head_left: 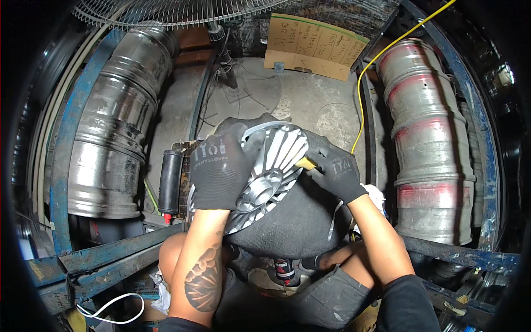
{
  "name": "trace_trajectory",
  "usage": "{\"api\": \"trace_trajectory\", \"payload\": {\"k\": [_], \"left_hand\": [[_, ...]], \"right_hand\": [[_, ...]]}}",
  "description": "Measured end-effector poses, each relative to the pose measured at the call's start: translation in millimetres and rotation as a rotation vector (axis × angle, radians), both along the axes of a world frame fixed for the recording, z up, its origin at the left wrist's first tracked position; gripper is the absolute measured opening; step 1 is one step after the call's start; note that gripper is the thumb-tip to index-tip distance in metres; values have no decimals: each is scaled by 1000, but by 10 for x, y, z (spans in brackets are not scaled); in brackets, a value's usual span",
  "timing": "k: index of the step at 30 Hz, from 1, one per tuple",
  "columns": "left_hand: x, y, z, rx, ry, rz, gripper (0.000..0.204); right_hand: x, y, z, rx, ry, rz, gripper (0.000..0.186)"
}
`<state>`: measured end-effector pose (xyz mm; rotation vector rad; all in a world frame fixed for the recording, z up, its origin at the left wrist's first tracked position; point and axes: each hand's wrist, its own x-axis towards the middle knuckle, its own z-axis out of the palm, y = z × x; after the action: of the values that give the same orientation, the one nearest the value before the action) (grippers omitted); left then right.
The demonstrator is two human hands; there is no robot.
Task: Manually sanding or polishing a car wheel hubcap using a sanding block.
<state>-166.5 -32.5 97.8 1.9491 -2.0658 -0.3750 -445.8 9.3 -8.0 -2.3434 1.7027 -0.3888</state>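
Note:
A silver spoked wheel face [264, 185] rests tilted on a dark, rough-surfaced padded support [287, 221]. My left hand [217, 160], in a black glove, lies over the wheel's upper left with fingers curled at its edge, beside a pale strip along the rim. My right hand [334, 169], gloved alike, pinches a small yellow pad [306, 163] against the spokes at the right side of the wheel. A black cylindrical tube with a red tip [170, 182] stands left of the support.
Stacked steel rims flank me [108, 166] [428, 155] inside blue metal frames [88, 260]. A fan guard [149, 14], marked cardboard [312, 44] and yellow cable [362, 99] are beyond. A can [284, 270] is between my legs; a white cord loop [113, 312] lies lower left.

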Motion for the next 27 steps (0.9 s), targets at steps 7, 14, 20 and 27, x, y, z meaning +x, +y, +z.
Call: {"api": "trace_trajectory", "payload": {"k": [7, 14, 20, 27], "left_hand": [[-65, -27, -25, -56, 27, -24, 48], [-110, 25, -20, -76, 1, -38, 50], [-138, 53, 90, -30, 13, -50, 48], [-72, 97, 88, -140, 19, -47, 47]], "right_hand": [[-82, -33, -277, -148, -6, 93, 35], [-121, -115, -497, -223, -274, -74, 32], [-106, -85, -492, -99, -122, -105, 26], [88, -117, -482, -238, -204, -104, 29]]}}
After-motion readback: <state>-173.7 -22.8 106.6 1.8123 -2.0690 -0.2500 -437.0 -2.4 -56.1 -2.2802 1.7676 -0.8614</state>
